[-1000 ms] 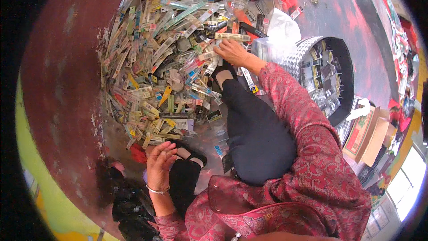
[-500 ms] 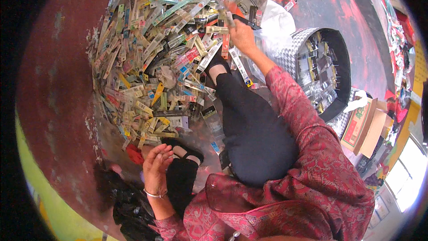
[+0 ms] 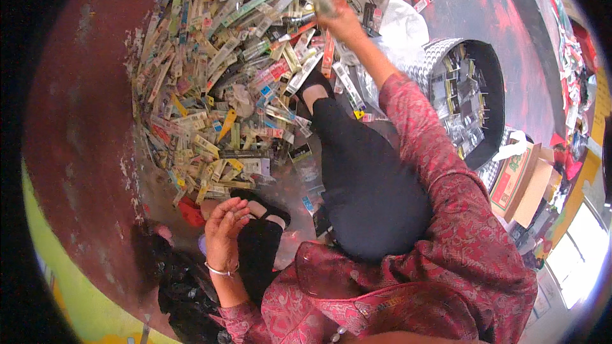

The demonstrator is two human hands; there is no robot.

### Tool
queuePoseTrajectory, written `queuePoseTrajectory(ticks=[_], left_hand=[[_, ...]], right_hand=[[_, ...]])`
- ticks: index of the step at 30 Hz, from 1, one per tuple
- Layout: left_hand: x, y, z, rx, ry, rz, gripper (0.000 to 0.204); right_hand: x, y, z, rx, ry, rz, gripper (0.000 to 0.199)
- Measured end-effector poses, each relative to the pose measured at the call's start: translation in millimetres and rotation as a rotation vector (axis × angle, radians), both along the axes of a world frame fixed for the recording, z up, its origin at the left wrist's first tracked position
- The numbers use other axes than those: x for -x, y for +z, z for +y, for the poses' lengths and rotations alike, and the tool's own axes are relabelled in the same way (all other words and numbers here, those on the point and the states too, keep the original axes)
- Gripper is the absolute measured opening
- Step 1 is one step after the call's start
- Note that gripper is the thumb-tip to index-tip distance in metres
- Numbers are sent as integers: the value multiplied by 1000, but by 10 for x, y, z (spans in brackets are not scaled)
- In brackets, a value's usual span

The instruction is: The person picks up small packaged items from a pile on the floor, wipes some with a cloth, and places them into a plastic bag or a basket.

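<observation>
**Hundreds of little packets, two hands sorting**

Hundreds of thin packets are lying in a big heap on the dark red floor. A person in a red patterned top is sitting beside it with legs stretched out.

A round black bin with a shiny silver side is standing to the right, with more packets inside. A brown cardboard box is sitting just past it.

The right hand is reaching far out over the top of the heap. It is closing around a small pale packet, pinching it.

The left hand is resting open near the knee, holding nothing. A black bag is lying just below it.

To do this well, I think the hand should be holding only one packet, gripping it firmly, and lifting it straight up so others are not sliding off the heap.
</observation>
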State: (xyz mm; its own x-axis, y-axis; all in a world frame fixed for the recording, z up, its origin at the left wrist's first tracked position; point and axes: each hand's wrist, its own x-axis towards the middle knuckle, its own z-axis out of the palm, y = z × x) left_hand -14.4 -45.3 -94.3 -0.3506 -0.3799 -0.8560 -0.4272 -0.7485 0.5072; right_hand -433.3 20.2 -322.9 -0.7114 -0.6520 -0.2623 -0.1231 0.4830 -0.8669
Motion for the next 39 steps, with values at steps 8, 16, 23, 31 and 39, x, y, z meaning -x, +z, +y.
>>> queuePoseTrajectory(ticks=[8,16,23,31,39], left_hand=[[39,8,-36,-15,12,22,29],[10,0,-2,-16,5,0,30],[26,9,-4,9,-21,-4,31],[22,9,-25,7,-25,9,34],[-5,22,36,23,-33,-5,29]], right_hand=[[-299,378,478,-98,-110,-198,29],[-1078,-237,1028,-797,4,201,40],[-914,-288,1083,-620,4,193,25],[-489,131,845,-39,-276,-437,25],[-454,-3,784,156,-327,-691,18]])
